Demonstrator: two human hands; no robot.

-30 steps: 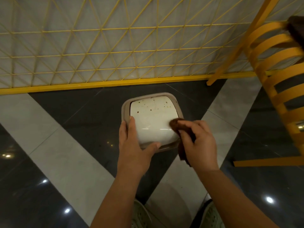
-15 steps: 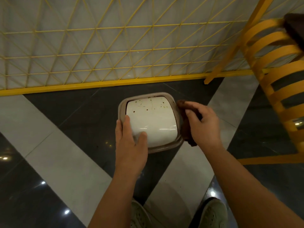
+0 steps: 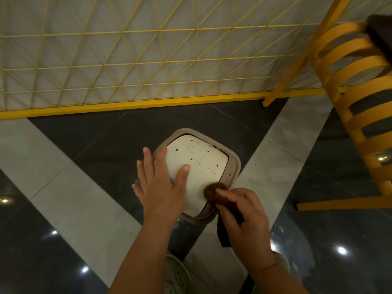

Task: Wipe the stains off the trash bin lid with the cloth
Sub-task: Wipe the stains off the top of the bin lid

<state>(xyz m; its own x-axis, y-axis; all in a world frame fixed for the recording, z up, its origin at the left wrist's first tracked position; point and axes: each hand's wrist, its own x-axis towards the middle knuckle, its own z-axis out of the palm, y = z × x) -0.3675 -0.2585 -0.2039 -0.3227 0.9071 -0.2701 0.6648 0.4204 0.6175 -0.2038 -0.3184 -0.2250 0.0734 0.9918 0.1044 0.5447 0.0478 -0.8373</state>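
The trash bin lid (image 3: 200, 161) is white with a taupe rim and carries several small brown spots, mostly on its far and right parts. My left hand (image 3: 162, 183) lies flat on the lid's left edge with fingers spread and the thumb on the white surface. My right hand (image 3: 244, 213) is closed on a dark brown cloth (image 3: 213, 190), whose bunched end presses on the lid's near right corner. The rest of the cloth hangs below my fingers.
A yellow wire-mesh fence (image 3: 127, 66) with a yellow base bar runs along the far side. A yellow slatted chair (image 3: 358, 102) stands at the right. The floor (image 3: 70, 194) is glossy dark and light grey tile. My shoes show at the bottom edge.
My right hand has brought the cloth from the lid's right rim down to its near right corner. My left hand has opened flat on the lid's left edge. The lid looks turned.
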